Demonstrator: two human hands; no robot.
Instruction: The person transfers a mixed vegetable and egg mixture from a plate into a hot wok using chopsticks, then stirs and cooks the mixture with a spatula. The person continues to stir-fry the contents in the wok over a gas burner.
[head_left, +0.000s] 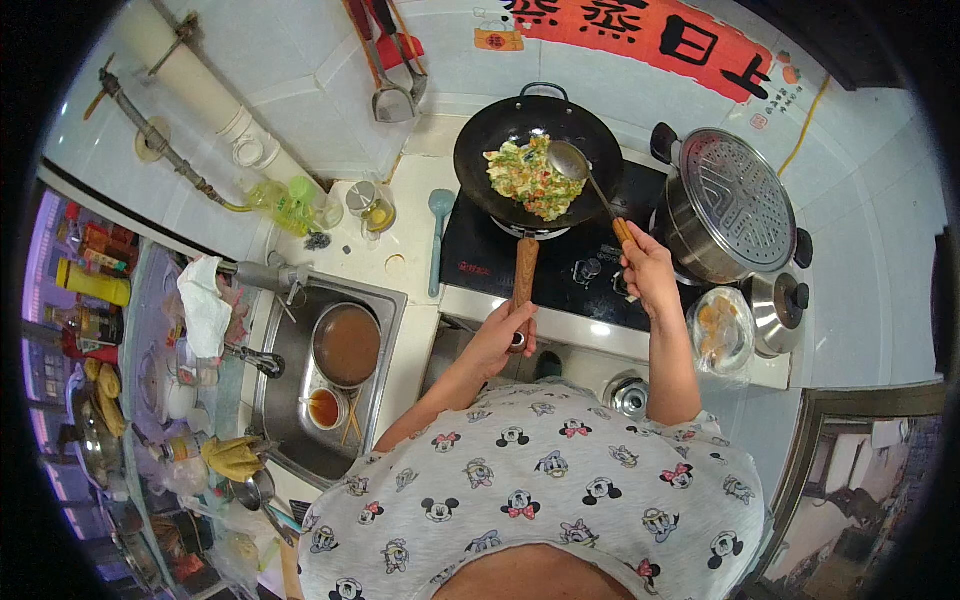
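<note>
My left hand (504, 336) grips the wooden handle (527, 262) of a black wok (480, 127) that sits over the black gas stove (480, 262). In my right hand (649, 268) is a metal ladle (571, 160) with a wooden grip. Its bowl rests in the wok, against the right side of a chopped egg-and-vegetable mixture (529, 180). The mixture is yellow and green with orange-red bits, gathered in the wok's middle. What lies under the ladle's bowl is hidden.
A steel steamer pot (701, 217) with a perforated tray stands right of the wok. Beside it are a plastic-covered bowl (721, 330) and a lidded steel pot (776, 315). A blue-grey spoon (439, 240) lies left. The steel sink (289, 375) holds a pan of brown liquid (346, 345).
</note>
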